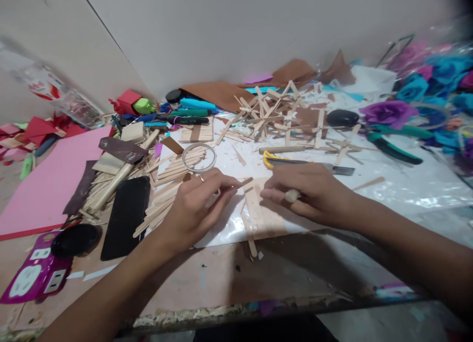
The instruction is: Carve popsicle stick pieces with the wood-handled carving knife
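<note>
My left hand [195, 209] is closed in a pinch on a thin wooden craft stick [242, 183] that points right. My right hand [310, 191] is curled, fingers pressed together on a small pale rounded piece [292, 195]; I cannot make out what it is. Between and under the hands lies a flat panel of joined wooden sticks [260, 214] on a white glossy sheet [388, 184]. A loose stick [249, 236] sticks out toward the table's front edge.
Loose sticks [166, 189] lie heaped at the left and a tangle of stick crosses [281, 110] at the back. A yellow-handled cutter [306, 162], tape ring [198, 157], black phone [125, 216], green pliers [391, 145], pink foam sheet [48, 184], power strip [33, 275] and paper flowers [436, 85] surround them.
</note>
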Demonstrator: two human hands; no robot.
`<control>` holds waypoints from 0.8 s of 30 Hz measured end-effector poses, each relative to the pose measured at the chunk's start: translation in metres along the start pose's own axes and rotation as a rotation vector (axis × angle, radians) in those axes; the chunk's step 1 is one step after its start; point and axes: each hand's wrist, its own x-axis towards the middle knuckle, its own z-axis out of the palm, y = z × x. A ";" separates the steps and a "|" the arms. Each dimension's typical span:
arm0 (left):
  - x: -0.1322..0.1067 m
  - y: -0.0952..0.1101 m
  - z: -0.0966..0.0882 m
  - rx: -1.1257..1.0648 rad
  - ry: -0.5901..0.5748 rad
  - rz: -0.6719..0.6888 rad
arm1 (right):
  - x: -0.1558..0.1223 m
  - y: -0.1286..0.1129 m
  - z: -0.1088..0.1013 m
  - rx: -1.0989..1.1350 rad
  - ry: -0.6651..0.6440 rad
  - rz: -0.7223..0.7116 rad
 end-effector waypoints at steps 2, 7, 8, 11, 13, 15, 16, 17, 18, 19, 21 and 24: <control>-0.003 0.008 0.005 -0.139 0.069 -0.067 | 0.000 0.001 0.001 0.026 -0.027 0.000; -0.015 0.014 0.022 -0.397 0.030 -0.166 | -0.003 -0.004 0.006 0.064 -0.077 -0.002; -0.017 0.013 0.024 -0.425 0.017 -0.167 | -0.004 -0.005 0.008 0.071 -0.091 0.018; -0.019 0.011 0.028 -0.455 -0.004 -0.143 | -0.005 -0.012 0.011 0.151 -0.141 0.085; -0.020 0.009 0.030 -0.447 0.002 -0.136 | -0.005 -0.015 0.012 0.211 -0.147 0.100; -0.021 0.008 0.030 -0.461 -0.005 -0.154 | -0.005 -0.017 0.011 0.249 -0.147 0.115; -0.021 0.008 0.031 -0.470 -0.010 -0.167 | -0.004 -0.018 0.010 0.261 -0.157 0.138; -0.021 0.008 0.030 -0.473 -0.009 -0.173 | -0.004 -0.019 0.008 0.270 -0.180 0.168; -0.020 0.009 0.030 -0.461 -0.004 -0.162 | -0.003 -0.020 0.005 0.273 -0.211 0.203; -0.020 0.009 0.029 -0.434 0.008 -0.132 | -0.001 -0.021 0.003 0.271 -0.246 0.243; -0.017 0.009 0.028 -0.350 0.049 -0.042 | 0.002 -0.023 -0.002 0.259 -0.306 0.322; -0.014 0.010 0.025 -0.256 0.071 0.058 | 0.006 -0.022 -0.006 0.249 -0.304 0.397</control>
